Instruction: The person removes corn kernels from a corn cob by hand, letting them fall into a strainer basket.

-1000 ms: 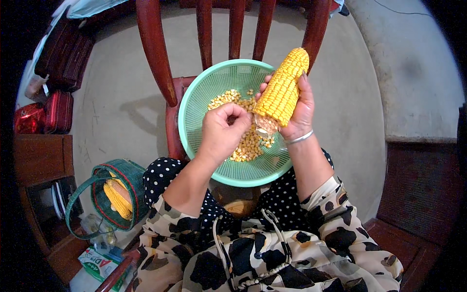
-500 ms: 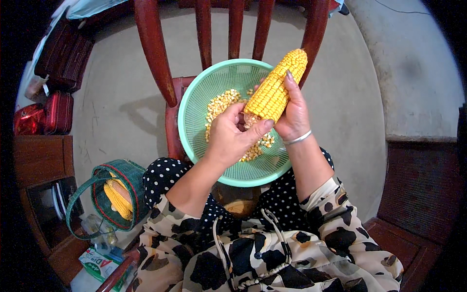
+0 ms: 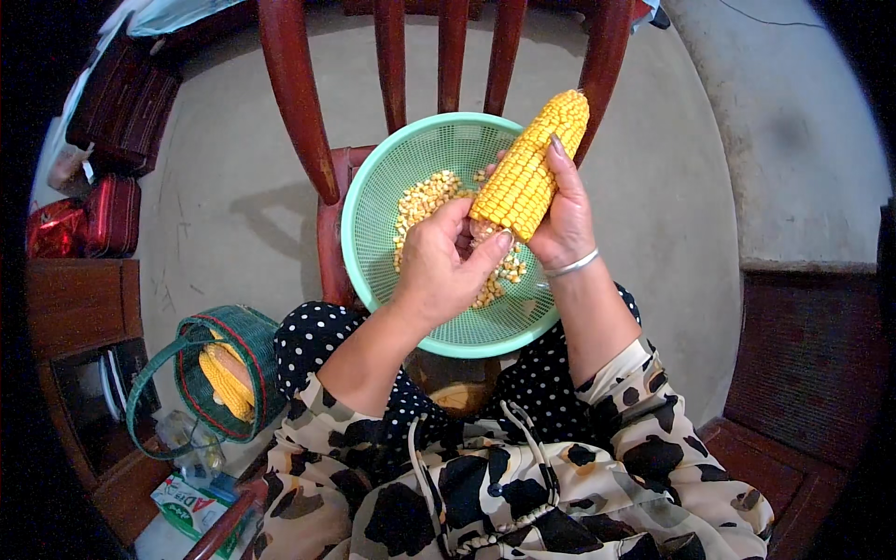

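Corn cob [image 3: 530, 168], yellow, qty 1: was above green colander [image 3: 373, 247], held in my R hand [image 3: 567, 219]; my L hand [image 3: 437, 266] gripped its bare lower end. Loose kernels [image 3: 427, 194], misc. qty: lay in colander.

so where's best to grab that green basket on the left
Probably by the handle, from the left: it loops out past the basket on that side, away from the corn ears lying inside. Its far part looks clearer, since a plastic bag sits by the near part.
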### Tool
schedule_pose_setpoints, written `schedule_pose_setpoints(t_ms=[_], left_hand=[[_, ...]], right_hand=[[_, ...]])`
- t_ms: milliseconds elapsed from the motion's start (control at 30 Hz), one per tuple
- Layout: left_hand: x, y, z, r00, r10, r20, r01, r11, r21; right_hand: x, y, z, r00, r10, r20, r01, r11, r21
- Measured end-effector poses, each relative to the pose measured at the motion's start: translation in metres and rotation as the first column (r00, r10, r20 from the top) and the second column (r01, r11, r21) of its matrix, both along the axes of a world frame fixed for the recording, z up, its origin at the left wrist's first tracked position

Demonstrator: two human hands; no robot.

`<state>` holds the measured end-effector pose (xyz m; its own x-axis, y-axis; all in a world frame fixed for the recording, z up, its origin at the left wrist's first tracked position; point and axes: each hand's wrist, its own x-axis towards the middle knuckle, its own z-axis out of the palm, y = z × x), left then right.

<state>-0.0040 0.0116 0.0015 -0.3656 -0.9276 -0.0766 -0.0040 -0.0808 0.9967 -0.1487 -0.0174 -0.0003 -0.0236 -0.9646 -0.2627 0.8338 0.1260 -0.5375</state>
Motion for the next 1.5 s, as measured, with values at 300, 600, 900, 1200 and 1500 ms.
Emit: schedule_pose_setpoints(t_ms=[300, 600, 900, 1200, 1500], left_hand=[[-0.008, 0.008, 0.011, 0.929, 0.238, 0.282, -0.136, 0.931, -0.339], [-0.002, 0.007, 0.004, 0.89, 0.314, 0.33, 0.008, 0.714, -0.7], [-0.002, 0.004, 0.005, 0.981, 0.19, 0.046, -0.166, 0.933, -0.319], [0.011, -0.007, -0.003, 0.949, 0.175, -0.261, -0.09, 0.947, 0.307], [0.011, -0.004, 0.011, 0.928, 0.08, -0.363, 0.148, 0.816, 0.559]], right_hand=[[0.001, 0.0, -0.009, 0.998, -0.011, -0.066, 0.01, 1.0, -0.012], [0.005, 0.002, -0.004, 1.0, -0.001, -0.008, 0.001, 1.0, 0.001], [0.005, 0.001, -0.004, 0.998, 0.014, 0.067, -0.017, 0.999, 0.034], [0.002, 0.0, -0.005, 0.997, 0.013, 0.078, -0.014, 1.0, 0.019], [0.002, 0.002, -0.005, 0.984, 0.013, 0.18, 0.002, 0.997, -0.08]])
